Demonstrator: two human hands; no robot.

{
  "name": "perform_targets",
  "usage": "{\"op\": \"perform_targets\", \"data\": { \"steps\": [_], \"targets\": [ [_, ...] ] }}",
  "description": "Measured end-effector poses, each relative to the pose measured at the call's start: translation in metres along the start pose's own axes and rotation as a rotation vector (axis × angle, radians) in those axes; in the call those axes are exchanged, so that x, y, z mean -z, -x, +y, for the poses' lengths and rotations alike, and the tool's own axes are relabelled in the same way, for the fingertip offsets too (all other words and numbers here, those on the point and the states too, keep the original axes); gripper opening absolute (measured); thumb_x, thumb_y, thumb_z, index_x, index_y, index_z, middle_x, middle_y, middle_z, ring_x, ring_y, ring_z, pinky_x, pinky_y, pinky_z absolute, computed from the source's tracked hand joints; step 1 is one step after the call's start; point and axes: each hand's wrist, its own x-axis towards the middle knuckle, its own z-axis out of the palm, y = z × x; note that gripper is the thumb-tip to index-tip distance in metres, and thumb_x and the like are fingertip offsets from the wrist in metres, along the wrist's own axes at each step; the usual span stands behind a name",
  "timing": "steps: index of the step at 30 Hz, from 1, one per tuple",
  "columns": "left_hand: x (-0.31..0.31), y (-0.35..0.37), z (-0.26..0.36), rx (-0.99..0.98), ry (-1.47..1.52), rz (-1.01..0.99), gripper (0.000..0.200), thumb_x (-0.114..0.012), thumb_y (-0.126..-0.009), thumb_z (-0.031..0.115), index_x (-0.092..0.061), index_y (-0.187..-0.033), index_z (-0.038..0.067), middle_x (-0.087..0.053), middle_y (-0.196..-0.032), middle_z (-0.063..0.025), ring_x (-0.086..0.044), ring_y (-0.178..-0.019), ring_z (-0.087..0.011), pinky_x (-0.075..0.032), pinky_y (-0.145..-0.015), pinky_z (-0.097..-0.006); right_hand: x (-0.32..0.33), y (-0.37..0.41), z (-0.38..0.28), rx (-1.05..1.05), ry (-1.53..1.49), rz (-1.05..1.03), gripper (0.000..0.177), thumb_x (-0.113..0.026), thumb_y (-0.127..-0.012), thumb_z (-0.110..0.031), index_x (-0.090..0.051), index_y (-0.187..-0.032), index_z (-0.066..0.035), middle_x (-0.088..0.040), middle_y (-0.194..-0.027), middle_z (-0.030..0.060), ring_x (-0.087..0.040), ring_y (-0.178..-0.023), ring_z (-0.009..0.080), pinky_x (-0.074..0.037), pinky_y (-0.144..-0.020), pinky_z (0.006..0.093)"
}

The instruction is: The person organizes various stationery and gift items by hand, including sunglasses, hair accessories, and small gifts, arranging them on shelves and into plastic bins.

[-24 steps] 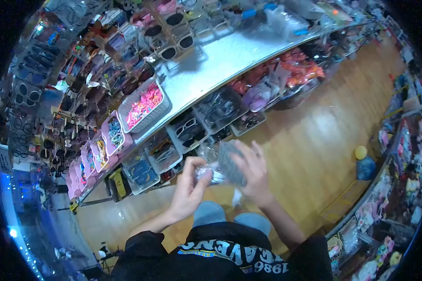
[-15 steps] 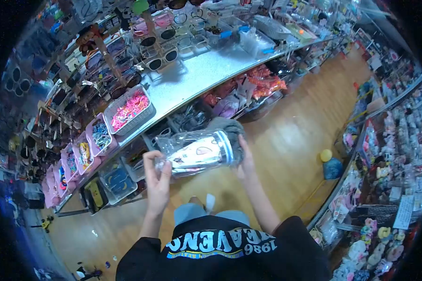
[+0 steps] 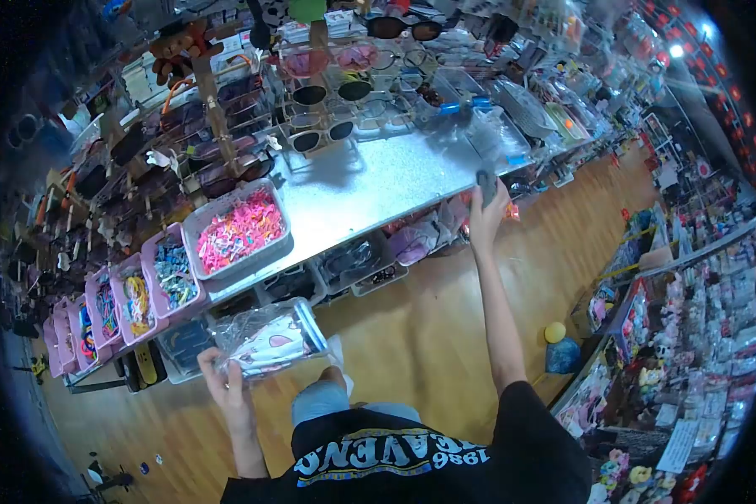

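My left hand (image 3: 229, 388) is closed on one end of a clear plastic package (image 3: 270, 338). Inside it is a white item with a pink-and-dark print and a blue-trimmed edge; its exact kind I cannot make out. The package hangs at an angle in front of the counter's lower shelf. My right hand (image 3: 489, 214), stretched out near the counter's front edge, grips a dark grey cloth (image 3: 485, 186), only partly visible. Close to that hand, clear plastic packets (image 3: 497, 139) lie on the white counter top (image 3: 357, 186).
A grey basket of pink pieces (image 3: 287, 239) stands on the counter, beside several pink baskets (image 3: 195, 301) of small goods. Sunglasses (image 3: 322, 137) hang on racks behind. Bins (image 3: 353, 262) fill the shelf below. Stocked shelves (image 3: 689, 336) line the right, past the wooden floor (image 3: 428, 336).
My right hand has left the package and moved forward and right to the counter edge with the grey cloth. My left hand has moved down and left, still holding the package.
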Motion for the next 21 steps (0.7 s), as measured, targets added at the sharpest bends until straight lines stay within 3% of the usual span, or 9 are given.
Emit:
{"op": "perform_targets", "data": {
  "steps": [1, 3, 5, 7, 9, 12, 15, 16, 21],
  "targets": [
    [-0.001, -0.005, -0.001, -0.003, -0.031, 0.031, 0.022, -0.051, -0.091, 0.006, -0.038, -0.109, 0.01, -0.045, -0.094, 0.0, -0.045, -0.08, -0.0059, -0.038, -0.067, -0.019, -0.014, -0.01, 0.018, 0.169, 0.229, -0.019, 0.065, -0.055, -0.088, -0.044, -0.041, -0.129, 0.004, -0.033, -0.137, 0.027, -0.033, -0.127, 0.039, -0.026, -0.106, 0.0431],
    [-0.012, -0.014, 0.003, 0.048, -0.026, 0.079, 0.021, -0.052, -0.092, 0.008, -0.039, -0.108, 0.01, -0.044, -0.094, 0.0003, -0.044, -0.081, -0.0059, -0.037, -0.068, -0.0187, -0.033, -0.015, 0.03, 0.297, 0.566, -0.43, 0.066, -0.058, -0.085, -0.045, -0.042, -0.126, 0.004, -0.034, -0.135, 0.0284, -0.034, -0.124, 0.0422, -0.027, -0.105, 0.0474],
    [-0.02, -0.024, 0.001, -0.06, -0.129, 0.003, 0.022, -0.054, -0.092, 0.01, -0.04, -0.108, 0.01, -0.044, -0.094, 0.0002, -0.044, -0.082, -0.0061, -0.036, -0.07, -0.0187, -0.047, -0.021, 0.029, 0.299, 0.514, -0.405, 0.066, -0.06, -0.084, -0.045, -0.043, -0.121, 0.007, -0.034, -0.135, 0.0295, -0.036, -0.123, 0.0422, -0.027, -0.103, 0.0498],
    [-0.033, -0.031, -0.002, -0.031, -0.107, 0.016, 0.022, -0.055, -0.091, 0.011, -0.041, -0.108, 0.009, -0.044, -0.094, 0.0001, -0.044, -0.082, -0.0064, -0.035, -0.07, -0.019, -0.052, -0.033, 0.032, 0.016, 0.337, -0.43, 0.066, -0.059, -0.084, -0.046, -0.043, -0.119, 0.008, -0.034, -0.134, 0.0303, -0.036, -0.122, 0.0442, -0.027, -0.104, 0.0499],
    [-0.044, -0.038, 0.001, -0.006, -0.106, 0.01, 0.022, -0.055, -0.091, 0.012, -0.041, -0.107, 0.009, -0.044, -0.094, -0.0001, -0.044, -0.081, -0.0068, -0.035, -0.071, -0.0193, -0.062, -0.049, 0.031, 0.006, 0.384, -0.471, 0.053, -0.055, -0.088, -0.032, -0.042, -0.119, 0.009, -0.039, -0.13, 0.0296, -0.039, -0.119, 0.0444, -0.029, -0.103, 0.0489],
    [-0.06, -0.039, 0.003, -0.031, -0.133, 0.048, 0.022, -0.055, -0.092, 0.012, -0.041, -0.108, 0.008, -0.044, -0.094, -0.0006, -0.043, -0.083, -0.0073, -0.034, -0.073, -0.0202, -0.088, -0.087, 0.072, 0.276, 0.538, -0.269, 0.041, -0.045, -0.082, -0.001, -0.041, -0.122, 0.008, -0.045, -0.126, 0.0269, -0.042, -0.119, 0.0409, -0.034, -0.101, 0.0454],
    [-0.067, -0.031, 0.003, -0.128, -0.301, 0.135, 0.023, -0.055, -0.092, 0.012, -0.041, -0.109, 0.007, -0.044, -0.096, -0.0014, -0.043, -0.085, -0.0076, -0.034, -0.074, -0.0207, -0.098, -0.129, 0.08, 0.209, 0.545, -0.294, 0.044, -0.045, -0.081, -0.001, -0.042, -0.124, 0.006, -0.042, -0.132, 0.0256, -0.041, -0.122, 0.0399, -0.036, -0.101, 0.0433],
    [-0.073, -0.027, 0.003, -0.108, -0.256, 0.204, 0.023, -0.055, -0.092, 0.012, -0.042, -0.11, 0.007, -0.045, -0.097, -0.0017, -0.043, -0.086, -0.008, -0.035, -0.075, -0.0211, -0.106, -0.14, 0.092, 0.324, 0.503, -0.188, 0.04, -0.047, -0.083, -0.005, -0.046, -0.123, 0.004, -0.044, -0.131, 0.0239, -0.041, -0.122, 0.0388, -0.038, -0.1, 0.0427],
    [-0.117, 0.002, -0.012, -0.124, -0.096, 0.409, 0.028, -0.054, -0.092, 0.01, -0.039, -0.116, 0.007, -0.05, -0.102, -0.0058, -0.05, -0.092, -0.0121, -0.041, -0.081, -0.0244, -0.114, -0.14, 0.104, 0.289, 0.342, -0.342, 0.039, -0.052, -0.085, -0.014, -0.053, -0.12, 0.003, -0.052, -0.122, 0.0256, -0.048, -0.115, 0.0405, -0.039, -0.097, 0.0431]
  ]
}}
